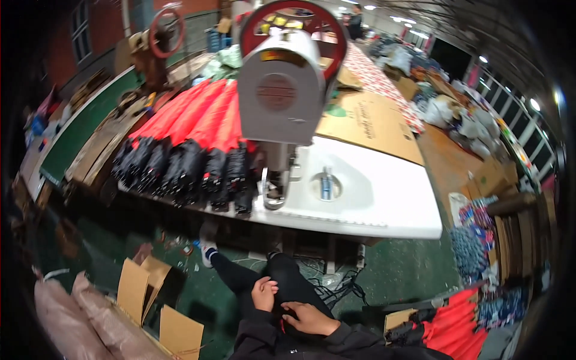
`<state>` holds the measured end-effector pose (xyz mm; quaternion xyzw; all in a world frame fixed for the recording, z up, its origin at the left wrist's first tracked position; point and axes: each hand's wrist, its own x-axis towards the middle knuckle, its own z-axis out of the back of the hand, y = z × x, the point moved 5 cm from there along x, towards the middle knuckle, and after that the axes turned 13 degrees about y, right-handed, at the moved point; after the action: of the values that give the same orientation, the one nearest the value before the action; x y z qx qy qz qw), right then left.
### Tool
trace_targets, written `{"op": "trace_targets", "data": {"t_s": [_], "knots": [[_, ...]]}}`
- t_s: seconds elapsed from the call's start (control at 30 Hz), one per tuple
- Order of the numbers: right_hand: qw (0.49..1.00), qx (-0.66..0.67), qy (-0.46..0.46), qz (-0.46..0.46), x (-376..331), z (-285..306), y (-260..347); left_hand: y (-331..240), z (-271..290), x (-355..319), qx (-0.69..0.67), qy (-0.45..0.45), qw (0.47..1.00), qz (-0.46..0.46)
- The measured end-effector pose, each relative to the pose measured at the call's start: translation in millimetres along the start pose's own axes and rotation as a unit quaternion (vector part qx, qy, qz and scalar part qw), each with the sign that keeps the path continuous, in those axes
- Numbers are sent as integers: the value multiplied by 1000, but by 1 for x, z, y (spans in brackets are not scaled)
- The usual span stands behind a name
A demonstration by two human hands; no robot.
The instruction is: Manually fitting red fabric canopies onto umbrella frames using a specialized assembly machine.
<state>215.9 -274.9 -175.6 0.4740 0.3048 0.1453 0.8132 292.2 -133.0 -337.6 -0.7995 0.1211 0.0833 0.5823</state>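
My left hand (pixel 264 293) hovers over my lap, its fingers loosely bent and a little apart, with nothing visible in them. Close beside it, my right hand (pixel 311 318) rests over my thigh, fingers slightly spread and no object showing in its grip. A small red spot shows between my wrists; I cannot tell what it is. Ahead of my knees stands a grey sewing machine (pixel 281 90) with a red handwheel, on a white table (pixel 384 198). Left of the machine lies a row of red folded umbrellas (pixel 195 117) with black ends, side by side.
A cardboard sheet (pixel 372 123) lies on the table's far right. Open cardboard boxes (pixel 133 288) and pale sacks (pixel 78 318) stand at lower left. More red folded fabric (pixel 456 327) is piled at lower right. Cables (pixel 345 288) lie on the green floor beneath the table.
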Motion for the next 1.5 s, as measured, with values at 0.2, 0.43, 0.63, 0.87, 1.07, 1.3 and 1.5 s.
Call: {"op": "trace_targets", "data": {"t_s": [0.2,0.43,0.63,0.87,1.07,1.3,1.5], "knots": [[981,-124,-150,-10,-85,61,27,53,39,20,40,100,994,0],[911,-49,-396,-107,-233,124,62,55,42,48,34,150,986,72],[692,-63,-662,-282,-395,151,-7,55,37,39,85,147,980,104],[603,-17,-504,-619,-546,120,-184,48,30,36,119,166,975,86],[570,115,-479,-658,-526,76,-262,51,37,44,115,153,976,107],[570,200,-449,-658,-517,91,-271,56,43,43,100,161,977,97],[569,228,-480,-627,-522,91,-265,60,43,40,36,143,983,108]]}}
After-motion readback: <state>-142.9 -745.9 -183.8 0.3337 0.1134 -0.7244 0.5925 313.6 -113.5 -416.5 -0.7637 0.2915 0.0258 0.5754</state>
